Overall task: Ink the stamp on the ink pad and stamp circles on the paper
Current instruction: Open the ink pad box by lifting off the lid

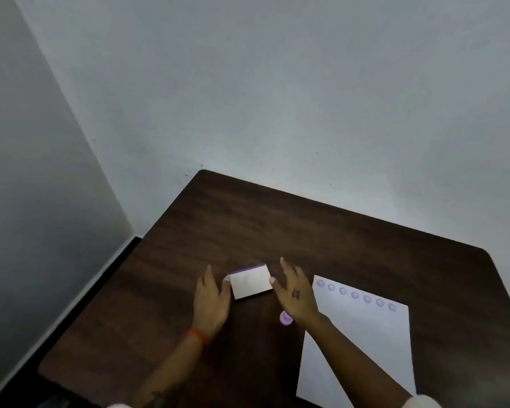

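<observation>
A white ink pad case (251,281) with a purple far edge lies closed on the dark wooden table (306,231). My left hand (211,301) rests flat just left of it, thumb tip touching its left corner. My right hand (295,293) hovers at its right side, fingers spread, thumb touching the case's right edge. A small purple stamp (285,318) stands on the table under my right wrist, partly hidden. The white paper (365,343) lies to the right, with a row of several purple circles (355,295) along its far edge.
The table stands in a corner, with grey walls (248,98) behind and to the left. Its left edge (100,295) runs along a dark gap by the wall. Bare wood stretches beyond the ink pad.
</observation>
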A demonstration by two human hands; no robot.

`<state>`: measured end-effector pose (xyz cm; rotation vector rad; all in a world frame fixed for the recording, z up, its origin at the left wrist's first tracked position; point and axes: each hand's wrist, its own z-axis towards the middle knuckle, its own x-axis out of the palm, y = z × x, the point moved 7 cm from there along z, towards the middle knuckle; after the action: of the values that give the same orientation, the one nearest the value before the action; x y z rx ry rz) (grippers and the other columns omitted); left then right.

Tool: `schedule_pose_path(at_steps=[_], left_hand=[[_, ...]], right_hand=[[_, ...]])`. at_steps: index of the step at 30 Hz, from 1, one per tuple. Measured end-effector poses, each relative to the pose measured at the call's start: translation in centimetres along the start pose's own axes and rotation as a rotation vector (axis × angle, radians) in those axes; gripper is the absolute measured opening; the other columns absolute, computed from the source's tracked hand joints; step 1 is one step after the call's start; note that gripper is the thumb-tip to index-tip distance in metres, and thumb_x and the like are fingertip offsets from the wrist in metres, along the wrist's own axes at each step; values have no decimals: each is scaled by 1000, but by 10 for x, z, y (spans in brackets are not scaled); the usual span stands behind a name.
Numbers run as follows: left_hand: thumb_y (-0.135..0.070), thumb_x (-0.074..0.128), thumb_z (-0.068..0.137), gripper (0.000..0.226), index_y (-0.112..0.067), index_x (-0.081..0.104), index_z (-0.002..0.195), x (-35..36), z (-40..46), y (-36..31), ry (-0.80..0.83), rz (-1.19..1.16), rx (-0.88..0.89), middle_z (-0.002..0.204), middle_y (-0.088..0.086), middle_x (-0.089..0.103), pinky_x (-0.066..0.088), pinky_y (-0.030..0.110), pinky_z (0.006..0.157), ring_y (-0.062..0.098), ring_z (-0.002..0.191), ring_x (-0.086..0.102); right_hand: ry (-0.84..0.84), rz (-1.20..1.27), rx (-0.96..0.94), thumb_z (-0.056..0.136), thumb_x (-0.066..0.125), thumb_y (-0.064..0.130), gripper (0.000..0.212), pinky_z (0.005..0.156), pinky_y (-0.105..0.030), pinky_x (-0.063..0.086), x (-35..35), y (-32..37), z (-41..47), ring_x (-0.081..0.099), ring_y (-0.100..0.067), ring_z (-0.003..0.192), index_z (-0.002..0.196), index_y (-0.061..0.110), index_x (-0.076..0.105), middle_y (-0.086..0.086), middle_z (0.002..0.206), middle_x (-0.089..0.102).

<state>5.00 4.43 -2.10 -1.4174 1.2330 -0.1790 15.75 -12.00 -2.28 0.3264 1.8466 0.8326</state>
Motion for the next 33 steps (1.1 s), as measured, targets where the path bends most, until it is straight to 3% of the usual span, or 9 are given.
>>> schedule_pose_path(at_steps=[4,8,16,21,27,33], left_hand=[[-21,50,93,51,-4,33,138,6,7,10,63,12,-105,144,21,35,35,43,109,35,128,42],[-14,49,92,45,-6,41,135,17,9,7,158,50,-87,139,21,39,37,43,107,33,124,45],[-13,49,93,48,-7,35,138,33,8,-1,208,104,-45,135,17,39,34,31,105,27,118,47],[-14,50,92,49,-4,34,138,32,8,-6,173,114,-51,137,16,38,34,31,105,28,119,48],[-14,51,91,38,-3,49,128,12,7,-15,70,108,9,128,19,45,38,32,98,33,113,50],[-14,52,91,42,-4,46,131,-38,0,1,-110,67,16,128,19,46,39,37,99,32,112,51]], right_hand=[[62,-15,50,91,54,30,58,106,-38,39,13,-3,6,45,-28,129,142,17,31,-13,145,39],[82,-33,77,90,55,26,56,106,-37,40,21,-5,12,46,-28,127,140,14,34,-13,143,40],[95,-97,64,91,54,21,48,105,-32,38,23,-9,17,47,-25,125,136,10,42,-12,139,46],[69,-135,42,91,53,23,47,104,-29,39,20,-8,17,47,-24,124,135,9,43,-11,136,48],[-75,-69,-40,91,53,21,43,98,-29,43,11,18,14,52,-24,116,132,8,48,-12,127,53],[-21,28,-154,91,53,19,46,98,-26,43,30,60,6,50,-21,116,135,10,42,-8,128,49]])
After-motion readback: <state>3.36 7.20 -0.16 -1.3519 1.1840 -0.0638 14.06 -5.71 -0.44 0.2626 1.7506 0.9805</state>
